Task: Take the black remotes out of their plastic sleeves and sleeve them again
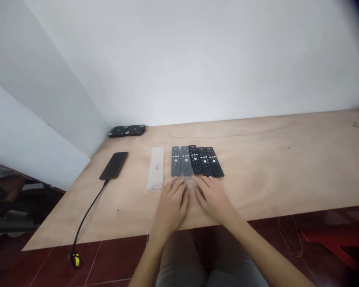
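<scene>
Several black remote controls [214,161] lie side by side on the wooden table. The two leftmost, a greyish-looking remote [176,161] and its neighbor [186,159], appear covered by clear plastic sleeves. The second remote's sleeve [191,184] reaches down between my hands. My left hand [172,199] rests on the table below the first remote, its fingertips at the plastic. On the other side of the sleeve, my right hand [212,197] has its fingers extended, touching the plastic's edge. Both hands look flat, fingers apart. Left of the remotes lies a flat plastic sleeve [155,169].
A phone [114,165] lies on the left of the table [275,171], its black cable [88,211] hanging over the front edge. Two black boxes [127,130] sit at the back left by the wall. A red plastic stool [335,239] stands below at right.
</scene>
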A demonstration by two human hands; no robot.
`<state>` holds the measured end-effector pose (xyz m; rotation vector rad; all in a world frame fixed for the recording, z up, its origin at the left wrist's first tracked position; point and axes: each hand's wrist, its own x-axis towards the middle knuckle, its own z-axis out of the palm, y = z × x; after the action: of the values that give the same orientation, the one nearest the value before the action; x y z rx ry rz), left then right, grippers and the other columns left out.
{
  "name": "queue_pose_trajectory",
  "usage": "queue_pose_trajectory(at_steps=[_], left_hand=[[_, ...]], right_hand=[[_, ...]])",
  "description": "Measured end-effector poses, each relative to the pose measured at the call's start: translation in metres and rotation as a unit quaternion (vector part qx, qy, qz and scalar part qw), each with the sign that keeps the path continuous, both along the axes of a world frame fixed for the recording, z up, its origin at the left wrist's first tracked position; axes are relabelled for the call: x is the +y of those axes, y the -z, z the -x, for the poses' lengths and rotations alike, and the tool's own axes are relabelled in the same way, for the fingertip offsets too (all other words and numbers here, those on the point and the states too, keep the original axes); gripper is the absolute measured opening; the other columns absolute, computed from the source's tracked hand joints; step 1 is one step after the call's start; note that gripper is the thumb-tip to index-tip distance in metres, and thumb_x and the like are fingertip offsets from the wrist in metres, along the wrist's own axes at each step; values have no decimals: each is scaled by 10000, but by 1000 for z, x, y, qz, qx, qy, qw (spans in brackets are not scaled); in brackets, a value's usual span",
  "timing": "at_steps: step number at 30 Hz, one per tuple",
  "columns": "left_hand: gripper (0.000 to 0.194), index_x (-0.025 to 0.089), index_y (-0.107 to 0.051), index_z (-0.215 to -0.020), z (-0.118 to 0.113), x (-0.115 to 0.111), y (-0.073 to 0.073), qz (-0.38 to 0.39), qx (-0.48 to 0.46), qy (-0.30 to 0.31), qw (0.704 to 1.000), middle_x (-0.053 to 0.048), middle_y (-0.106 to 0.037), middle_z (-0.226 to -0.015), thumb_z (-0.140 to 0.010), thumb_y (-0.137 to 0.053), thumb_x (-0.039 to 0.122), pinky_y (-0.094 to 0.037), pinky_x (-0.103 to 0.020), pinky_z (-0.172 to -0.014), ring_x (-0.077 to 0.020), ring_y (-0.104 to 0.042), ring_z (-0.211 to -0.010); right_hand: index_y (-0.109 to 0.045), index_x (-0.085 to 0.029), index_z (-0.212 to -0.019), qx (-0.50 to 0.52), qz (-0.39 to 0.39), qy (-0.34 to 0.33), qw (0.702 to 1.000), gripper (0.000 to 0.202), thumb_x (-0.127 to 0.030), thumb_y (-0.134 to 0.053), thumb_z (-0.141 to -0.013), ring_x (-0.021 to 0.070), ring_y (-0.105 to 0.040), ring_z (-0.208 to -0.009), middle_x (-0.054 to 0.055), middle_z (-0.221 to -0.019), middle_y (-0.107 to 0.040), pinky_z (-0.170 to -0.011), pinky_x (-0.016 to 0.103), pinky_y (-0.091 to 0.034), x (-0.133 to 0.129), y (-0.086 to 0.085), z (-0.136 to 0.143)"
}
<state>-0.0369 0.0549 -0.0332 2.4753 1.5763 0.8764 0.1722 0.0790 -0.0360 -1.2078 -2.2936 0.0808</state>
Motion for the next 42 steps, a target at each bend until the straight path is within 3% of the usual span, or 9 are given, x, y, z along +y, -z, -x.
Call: queue_pose_trajectory(at_steps=[5, 8, 13, 19, 26, 29, 33, 37, 42], left_hand=[[327, 225, -679, -1392, -1, -2, -5, -25, 6, -16, 1000, -130, -652, -1490, -1076, -596, 225, -477, -605, -1244, -355, -533, -1461], [311, 240, -696, -1370, -1, -3, -6, -23, 22, 0, 999, -125, -626, -1522, -1071, -611, 223, -467, -611, -1251, -364, -503, -1479], [183, 215, -737, -1203, -1, -3, -7, -33, -1, -23, 999, -144, -672, -1375, -1068, -614, 208, -495, -609, -1208, -362, -558, -1376], [245, 237, -733, -1275, 0, -3, -8, -24, 3, 17, 1000, -126, -666, -1410, -1065, -616, 188, -508, -593, -1196, -350, -561, -1376], [163, 213, -754, -1153, 0, -2, -4, -40, -12, 2, 999, -119, -713, -1259, -1060, -627, 169, -545, -558, -1140, -334, -597, -1284], [161, 211, -746, -1154, 0, -2, -3, -30, -15, 1, 999, -121, -701, -1222, -1063, -618, 174, -568, -547, -1092, -325, -616, -1220], [160, 217, -737, -1169, 0, -1, -4, -19, -14, -4, 1000, -123, -686, -1208, -1070, -613, 197, -573, -553, -1063, -328, -618, -1187], [156, 218, -723, -1175, 0, -2, -5, -15, -16, -3, 1000, -123, -685, -1214, -1079, -600, 203, -565, -552, -1069, -328, -617, -1195], [208, 222, -677, -1269, 0, -2, -5, -12, -26, -4, 1000, -115, -698, -1241, -1095, -566, 193, -553, -531, -1086, -318, -630, -1211]], right_hand=[[-740, -205, -1109, 25, -3, -26, 999, 173, -125, -593, -1067, 309, -613, -1019, 120, -1146, -713, -941, 475, -524, -1, -1, -4], [-741, -207, -1128, 31, -4, -50, 998, 164, -134, -607, -1067, 317, -604, -1072, 125, -1195, -716, -966, 491, -524, -2, -2, -3], [-735, -203, -1064, 39, 2, -43, 998, 153, -138, -598, -1077, 314, -592, -1050, 116, -1126, -739, -958, 494, -515, -2, -3, -3], [-720, -182, -1186, 9, 3, -32, 999, 185, -142, -575, -1079, 315, -588, -1042, 149, -1188, -713, -949, 491, -510, -3, -4, -2], [-756, -203, -1105, 4, 12, -36, 999, 193, -175, -565, -1098, 309, -588, -1059, 126, -1173, -714, -957, 481, -511, -5, -6, -3], [-737, -195, -1256, 18, 10, -21, 1000, 236, -198, -552, -1110, 345, -575, -1263, 143, -1395, -704, -1069, 518, -487, -3, -4, -3], [-572, -168, -1564, -2, -7, 37, 999, 452, -279, -552, -1126, 402, -452, -1507, 154, -1660, -572, -1192, 608, -387, 0, 2, 0], [-574, -151, -1570, -19, -29, 50, 998, 460, -280, -542, -1130, 387, -541, -1416, 179, -1503, -684, -1180, 593, -392, -6, 1, 2], [-664, -123, -1464, -28, -41, 74, 996, 413, -332, -585, -1117, 376, -609, -1104, 185, -1173, -705, -1000, 586, -493, -36, -1, -9]])
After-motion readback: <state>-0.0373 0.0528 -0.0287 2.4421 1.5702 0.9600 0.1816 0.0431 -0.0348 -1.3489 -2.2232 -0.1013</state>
